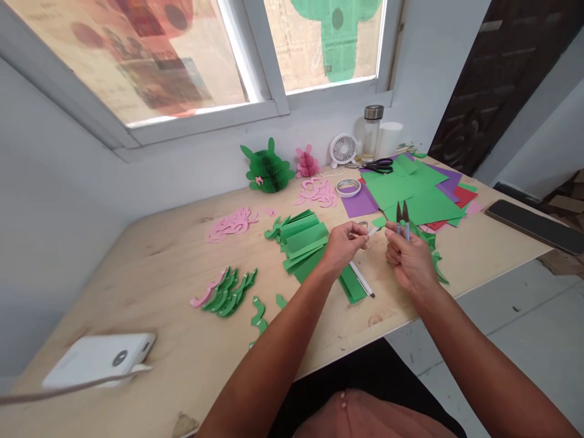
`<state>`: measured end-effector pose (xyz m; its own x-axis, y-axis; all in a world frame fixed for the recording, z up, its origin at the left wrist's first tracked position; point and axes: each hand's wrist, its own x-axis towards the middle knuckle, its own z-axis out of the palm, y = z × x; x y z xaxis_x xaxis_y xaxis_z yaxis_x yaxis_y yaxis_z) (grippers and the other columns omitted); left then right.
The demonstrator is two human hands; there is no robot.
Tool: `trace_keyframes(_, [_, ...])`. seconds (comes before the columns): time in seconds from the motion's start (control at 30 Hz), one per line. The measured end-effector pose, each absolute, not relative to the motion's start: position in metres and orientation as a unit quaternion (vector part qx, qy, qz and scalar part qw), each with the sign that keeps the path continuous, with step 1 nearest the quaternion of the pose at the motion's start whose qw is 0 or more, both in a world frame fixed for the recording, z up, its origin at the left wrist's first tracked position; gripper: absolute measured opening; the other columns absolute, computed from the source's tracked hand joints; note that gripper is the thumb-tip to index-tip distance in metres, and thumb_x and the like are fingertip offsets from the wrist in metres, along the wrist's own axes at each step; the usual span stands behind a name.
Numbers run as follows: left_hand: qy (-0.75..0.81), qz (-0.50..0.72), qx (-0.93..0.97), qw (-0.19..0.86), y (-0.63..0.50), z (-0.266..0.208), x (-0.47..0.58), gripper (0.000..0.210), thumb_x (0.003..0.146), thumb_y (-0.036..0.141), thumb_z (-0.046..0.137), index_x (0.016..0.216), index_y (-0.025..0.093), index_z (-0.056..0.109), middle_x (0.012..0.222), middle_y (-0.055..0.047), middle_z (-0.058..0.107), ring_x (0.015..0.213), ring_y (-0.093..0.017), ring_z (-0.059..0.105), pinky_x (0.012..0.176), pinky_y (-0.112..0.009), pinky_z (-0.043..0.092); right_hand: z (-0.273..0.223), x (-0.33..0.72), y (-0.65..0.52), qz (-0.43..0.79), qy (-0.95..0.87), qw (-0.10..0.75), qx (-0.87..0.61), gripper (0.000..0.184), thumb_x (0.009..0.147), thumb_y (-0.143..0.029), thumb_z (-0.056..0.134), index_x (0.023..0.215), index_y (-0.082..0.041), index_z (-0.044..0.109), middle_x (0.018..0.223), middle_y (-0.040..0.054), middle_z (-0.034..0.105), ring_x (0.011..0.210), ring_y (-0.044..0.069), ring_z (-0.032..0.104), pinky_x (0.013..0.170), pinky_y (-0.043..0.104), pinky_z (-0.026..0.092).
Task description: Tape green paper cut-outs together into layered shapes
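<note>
Above the table point(164, 258), curled right fingers point(396, 252) hold snips point(406, 215).

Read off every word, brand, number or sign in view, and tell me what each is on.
No text can be read.
Right window pane: several patches of print, too blurred to read.
Left window pane: faint print, too blurred to read.
White device: a dark round mark, too small to make out.
</note>
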<state>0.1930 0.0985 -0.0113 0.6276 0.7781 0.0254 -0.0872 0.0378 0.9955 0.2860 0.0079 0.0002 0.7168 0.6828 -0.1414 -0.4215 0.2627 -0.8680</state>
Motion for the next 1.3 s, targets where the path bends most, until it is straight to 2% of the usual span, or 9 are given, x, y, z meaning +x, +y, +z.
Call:
trace_keyframes(0.27, [0.273,0.328,0.602,0.675,0.098,-0.010,0.191,0.008,0.063,0.015,0.067,0.066,0.015,0.059,0.060,0.004,0.057,0.051,-0.008,0.057,0.056,-0.021,0.044,-0.003,0.282,0.019,0.358,-0.123,0.769,-0.514,0.023,0.053,-0.020,0.075,0.066,-0.019,0.057,0.040,-0.0140,0.031,0.033,0.001,0.019,0.031,0.017,0.013])
trace_keyframes(0.6, [0.278,0.326,0.613,0.664,0.099,-0.011,0.190,0.007,0.063,0.015,0.065,0.064,0.015,0.059,0.058,0.004,0.056,0.050,-0.007,0.054,0.054,-0.021,0.041,-0.005,0.295,0.015,0.321,-0.123,0.776,-0.528,0.022,0.055,-0.021,0.075,0.066,-0.018,0.056,0.041,-0.0142,0.031,0.033,0.000,0.019,0.031,0.016,0.013])
trace_keyframes(0.83, [0.275,0.318,0.629,0.654,0.099,-0.012,0.189,0.006,0.064,0.016,0.066,0.065,0.015,0.060,0.058,0.003,0.057,0.050,-0.008,0.055,0.053,-0.020,0.040,-0.001,0.300,0.011,0.370,-0.136,0.759,-0.518,0.023,0.058,-0.027,0.076,0.065,-0.018,0.057,0.042,-0.0113,0.040,0.031,0.000,0.023,0.030,0.016,0.016])
trace_keyframes(1.1, [0.273,0.308,0.644,0.645,0.098,-0.013,0.189,0.006,0.065,0.016,0.065,0.067,0.015,0.059,0.057,0.003,0.057,0.050,-0.008,0.054,0.053,-0.020,0.040,-0.001,0.300,0.010,0.411,-0.141,0.740,-0.514,0.027,0.059,-0.035,0.077,0.069,-0.017,0.059,0.043,-0.0111,0.041,0.030,0.000,0.023,0.030,0.015,0.017])
trace_keyframes(1.2, [0.273,0.303,0.650,0.641,0.098,-0.014,0.189,0.005,0.065,0.015,0.064,0.067,0.015,0.059,0.057,0.003,0.057,0.050,-0.007,0.054,0.052,-0.019,0.039,0.001,0.298,0.010,0.411,-0.147,0.738,-0.516,0.033,0.061,-0.040,0.077,0.062,-0.018,0.053,0.042,-0.0109,0.039,0.030,0.000,0.021,0.029,0.016,0.016])
trace_keyframes(1.3, [0.273,0.300,0.656,0.637,0.098,-0.015,0.190,0.005,0.065,0.014,0.064,0.066,0.015,0.059,0.056,0.003,0.056,0.050,-0.008,0.053,0.051,-0.019,0.038,0.002,0.298,0.010,0.394,-0.155,0.739,-0.524,0.038,0.057,-0.034,0.080,0.055,-0.019,0.044,0.041,-0.0117,0.035,0.030,0.000,0.021,0.029,0.016,0.015])
